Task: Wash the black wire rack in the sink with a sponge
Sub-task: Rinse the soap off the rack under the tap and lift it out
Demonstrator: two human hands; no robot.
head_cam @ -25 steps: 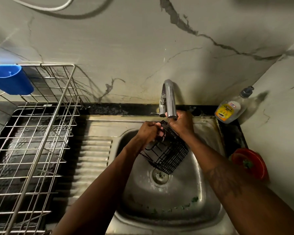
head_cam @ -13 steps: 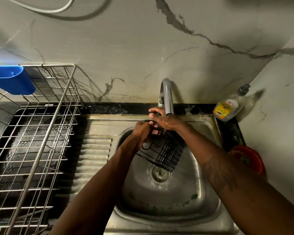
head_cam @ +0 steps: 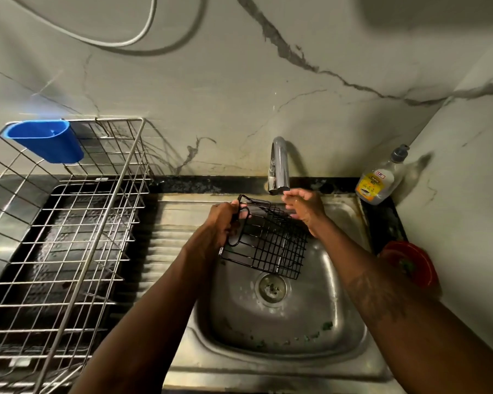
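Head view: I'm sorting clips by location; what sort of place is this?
Probably a home kitchen: steel sink with tap, wire dish rack beside it, soap bottle at the wall.

I find print on only one thing here: the soap bottle (head_cam: 381,177), which stands well to the right of the tap (head_cam: 279,166). It carries a yellow label (head_cam: 370,185) with a small red-and-white badge (head_cam: 380,174) at the label's upper edge, and a few lines of dark lettering below that. The letters are too small and blurred for me to make out, so I cannot give a brand, a word or a number from them.
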